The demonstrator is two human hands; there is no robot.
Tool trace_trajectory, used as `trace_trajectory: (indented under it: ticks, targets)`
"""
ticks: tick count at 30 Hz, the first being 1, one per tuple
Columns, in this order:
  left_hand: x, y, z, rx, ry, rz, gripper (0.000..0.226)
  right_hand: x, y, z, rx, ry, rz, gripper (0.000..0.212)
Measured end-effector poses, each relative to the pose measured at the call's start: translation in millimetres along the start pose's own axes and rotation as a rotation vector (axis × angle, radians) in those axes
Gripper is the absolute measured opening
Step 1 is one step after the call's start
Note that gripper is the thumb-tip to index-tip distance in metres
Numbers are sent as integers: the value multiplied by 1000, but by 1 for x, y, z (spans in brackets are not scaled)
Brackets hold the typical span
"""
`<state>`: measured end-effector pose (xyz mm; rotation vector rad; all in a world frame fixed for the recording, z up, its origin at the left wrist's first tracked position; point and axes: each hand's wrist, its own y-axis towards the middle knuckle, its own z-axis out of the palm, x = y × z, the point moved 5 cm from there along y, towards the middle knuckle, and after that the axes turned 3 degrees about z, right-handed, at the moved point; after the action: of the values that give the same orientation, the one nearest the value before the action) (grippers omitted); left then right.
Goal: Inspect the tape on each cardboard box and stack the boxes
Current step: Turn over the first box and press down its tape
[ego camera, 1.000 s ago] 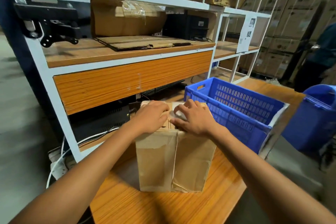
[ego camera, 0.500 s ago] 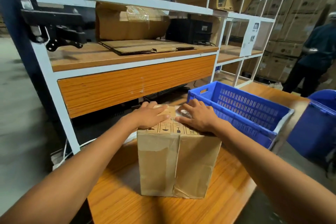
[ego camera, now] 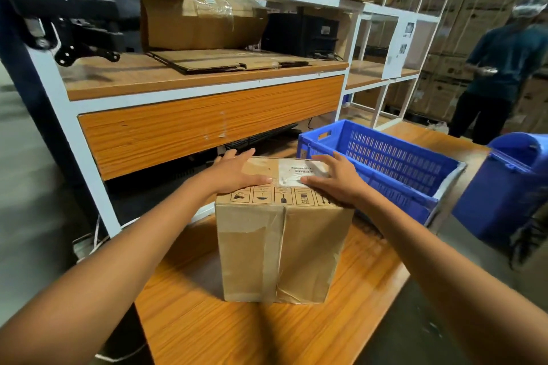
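Cardboard box (ego camera: 281, 249), upright on wooden table (ego camera: 207, 320): left hand (ego camera: 234, 172) and right hand (ego camera: 335, 178), both pressing flat with straight fingers, are spreading apart, uncovering white label (ego camera: 299, 172) (tape check seemingly underway).

Your cardboard box (ego camera: 252, 264) stands upright and closed on the wooden table (ego camera: 207, 332). Brown tape (ego camera: 281, 258) runs down its front seam, wrinkled and ragged at the edges, and a white label (ego camera: 299, 170) lies on top.
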<state>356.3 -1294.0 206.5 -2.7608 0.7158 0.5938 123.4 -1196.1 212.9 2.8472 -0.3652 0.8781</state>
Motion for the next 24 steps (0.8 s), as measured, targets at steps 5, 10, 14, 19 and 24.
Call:
trace_trajectory:
  ticks: [5,10,14,19,24]
  targets:
    - [3,-13,2,-53,-198,-5,137,-2,-16,1,58,252,41,90]
    - [9,-44,3,-414,-433,3,61,-20,-39,13,21,597,90,103]
    - [23,-56,21,-356,-851,-125,81,-18,-64,19,113,832,119,26]
    - [11,-77,22,-362,-936,14,43,-18,-79,19,52,842,74,28]
    - [11,-91,42,-446,-1025,128,33,-25,-96,32,-124,890,0,30]
